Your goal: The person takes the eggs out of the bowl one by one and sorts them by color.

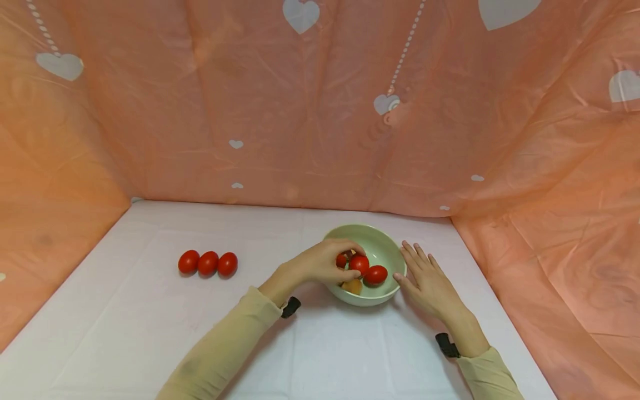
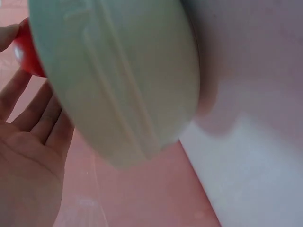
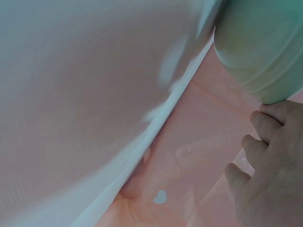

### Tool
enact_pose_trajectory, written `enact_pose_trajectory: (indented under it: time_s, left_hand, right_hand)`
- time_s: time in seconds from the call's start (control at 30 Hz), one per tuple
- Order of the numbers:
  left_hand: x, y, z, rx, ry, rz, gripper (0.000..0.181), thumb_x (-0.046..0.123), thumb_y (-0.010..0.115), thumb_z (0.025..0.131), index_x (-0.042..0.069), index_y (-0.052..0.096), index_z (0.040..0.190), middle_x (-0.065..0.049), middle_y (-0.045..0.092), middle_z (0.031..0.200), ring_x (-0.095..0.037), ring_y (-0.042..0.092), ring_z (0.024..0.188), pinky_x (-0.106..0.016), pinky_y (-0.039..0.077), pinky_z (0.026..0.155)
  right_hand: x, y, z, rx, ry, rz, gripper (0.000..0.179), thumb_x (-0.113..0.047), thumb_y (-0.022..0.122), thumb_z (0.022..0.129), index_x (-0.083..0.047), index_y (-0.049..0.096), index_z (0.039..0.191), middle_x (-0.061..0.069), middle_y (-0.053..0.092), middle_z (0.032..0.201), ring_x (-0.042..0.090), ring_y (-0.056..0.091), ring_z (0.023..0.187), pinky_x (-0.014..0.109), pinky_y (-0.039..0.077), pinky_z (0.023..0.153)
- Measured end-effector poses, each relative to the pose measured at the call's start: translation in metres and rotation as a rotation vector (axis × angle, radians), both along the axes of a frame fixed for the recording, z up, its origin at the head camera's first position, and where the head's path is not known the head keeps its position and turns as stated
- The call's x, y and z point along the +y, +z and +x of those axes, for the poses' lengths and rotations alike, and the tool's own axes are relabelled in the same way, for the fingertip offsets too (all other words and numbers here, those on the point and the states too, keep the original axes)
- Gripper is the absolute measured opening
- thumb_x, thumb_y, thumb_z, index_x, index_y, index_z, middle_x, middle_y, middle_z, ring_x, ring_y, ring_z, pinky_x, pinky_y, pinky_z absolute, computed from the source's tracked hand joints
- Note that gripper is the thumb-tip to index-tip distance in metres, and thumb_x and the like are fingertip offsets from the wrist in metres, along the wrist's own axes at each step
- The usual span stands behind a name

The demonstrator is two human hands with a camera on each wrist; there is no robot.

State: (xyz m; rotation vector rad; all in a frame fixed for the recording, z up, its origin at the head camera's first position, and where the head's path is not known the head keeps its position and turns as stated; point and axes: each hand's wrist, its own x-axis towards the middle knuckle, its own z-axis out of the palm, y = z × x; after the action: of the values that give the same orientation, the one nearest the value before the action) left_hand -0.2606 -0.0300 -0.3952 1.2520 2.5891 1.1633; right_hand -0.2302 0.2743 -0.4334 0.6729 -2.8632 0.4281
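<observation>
A pale green bowl (image 1: 388, 247) stands right of centre on the table. My left hand (image 1: 331, 261) reaches over its left rim and pinches a red tomato (image 1: 359, 265) between thumb and fingers. That same tomato (image 2: 28, 52) shows above the rim in the left wrist view. Inside the bowl lie another red tomato (image 1: 375, 275), an orange-brown piece (image 1: 353, 286) and a red thing (image 1: 341, 260) partly hidden by my fingers. Against the bowl's right side, my right hand (image 1: 427, 283) rests with its fingers extended, fingertips right at the wall in the right wrist view.
Three red tomatoes (image 1: 208, 264) sit in a row on the left of the white-covered table (image 1: 125, 322). An orange cloth (image 1: 280, 111) with pale hearts encloses the back and both sides. Each wrist wears a black strap (image 1: 446, 345).
</observation>
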Motion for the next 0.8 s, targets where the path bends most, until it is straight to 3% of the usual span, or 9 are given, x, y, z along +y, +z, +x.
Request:
enact_pose_trajectory:
  time_s: [0.3, 0.6, 0.8]
  left_hand:
    - [-0.03, 0.01, 0.002, 0.05, 0.052, 0.08, 0.039, 0.016, 0.081, 0.09, 0.013, 0.069, 0.127, 0.003, 0.069, 0.121, -0.014, 0.062, 0.111, -0.043, 0.054, 0.101]
    - [-0.062, 0.021, 0.003, 0.157, 0.106, 0.066, 0.039, 0.015, 0.082, 0.089, 0.011, 0.07, 0.126, 0.003, 0.069, 0.12, -0.013, 0.062, 0.109, -0.036, 0.053, 0.1]
    - [-0.085, 0.025, 0.005, 0.212, 0.132, 0.04, 0.041, 0.015, 0.082, 0.088, 0.007, 0.07, 0.126, -0.001, 0.07, 0.12, -0.016, 0.064, 0.109, -0.039, 0.054, 0.099]
  right_hand:
    - [0.001, -0.001, 0.0, -0.006, -0.004, 0.002, 0.072, -0.041, 0.057, 0.105, 0.001, 0.035, 0.16, 0.015, 0.028, 0.169, 0.042, 0.02, 0.156, 0.064, 0.016, 0.123]
    - [0.0, 0.0, 0.0, -0.001, -0.001, 0.001, 0.072, -0.041, 0.057, 0.105, 0.001, 0.035, 0.159, 0.016, 0.028, 0.169, 0.042, 0.02, 0.156, 0.065, 0.018, 0.122]
    - [0.0, 0.0, 0.001, -0.006, -0.002, -0.002, 0.072, -0.041, 0.057, 0.105, 0.002, 0.035, 0.159, 0.016, 0.028, 0.169, 0.043, 0.02, 0.156, 0.065, 0.017, 0.123]
